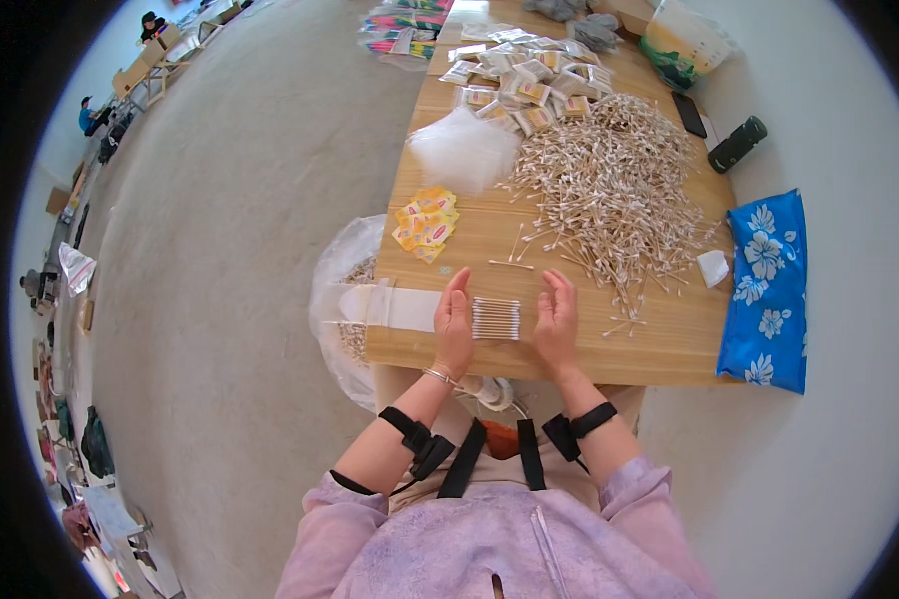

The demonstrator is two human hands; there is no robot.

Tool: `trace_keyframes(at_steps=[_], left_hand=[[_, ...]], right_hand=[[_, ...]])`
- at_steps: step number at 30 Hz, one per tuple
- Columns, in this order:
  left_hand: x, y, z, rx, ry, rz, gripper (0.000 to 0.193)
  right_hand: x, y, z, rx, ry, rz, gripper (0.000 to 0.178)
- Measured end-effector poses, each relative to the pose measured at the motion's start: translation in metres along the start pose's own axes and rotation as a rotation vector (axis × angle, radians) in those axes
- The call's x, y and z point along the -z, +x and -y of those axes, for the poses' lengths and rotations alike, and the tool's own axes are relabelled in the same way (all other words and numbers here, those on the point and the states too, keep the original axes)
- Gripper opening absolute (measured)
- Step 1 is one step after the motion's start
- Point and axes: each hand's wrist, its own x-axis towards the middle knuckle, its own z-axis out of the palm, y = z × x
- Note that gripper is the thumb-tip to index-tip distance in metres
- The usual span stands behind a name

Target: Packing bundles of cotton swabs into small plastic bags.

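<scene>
A neat row of cotton swabs lies side by side near the table's front edge. My left hand stands on edge just left of the row, its fingers stretched out. On the other side, a little apart from the swabs, my right hand is held with its palm turned inward and its fingers extended. Neither hand grips anything that shows. A white strip reaches from the table's left edge to my left hand. Beyond the row are a few loose swabs. A large heap of cotton swabs spreads over the table's right half.
On the wooden table are yellow cards, clear plastic bags and a pile of filled packets. A blue flowered pouch, a dark bottle and a phone lie right. A plastic sack hangs left.
</scene>
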Motion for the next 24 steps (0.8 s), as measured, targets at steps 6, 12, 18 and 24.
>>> trace_keyframes(at_steps=[6, 12, 18, 24], left_hand=[[-0.002, -0.007, -0.003, -0.038, 0.119, 0.062, 0.053], [0.001, -0.005, -0.006, -0.03, 0.095, 0.116, 0.056], [0.006, -0.003, -0.004, 0.045, -0.023, 0.112, 0.058], [0.004, 0.01, -0.007, 0.028, -0.041, 0.092, 0.06]], right_hand=[[-0.03, -0.019, 0.01, -0.077, 0.252, 0.044, 0.044], [-0.035, -0.016, 0.01, -0.002, 0.21, 0.165, 0.055], [-0.014, -0.024, 0.023, 0.327, -0.464, 0.412, 0.097], [-0.017, -0.014, 0.008, 0.318, -0.411, 0.321, 0.096]])
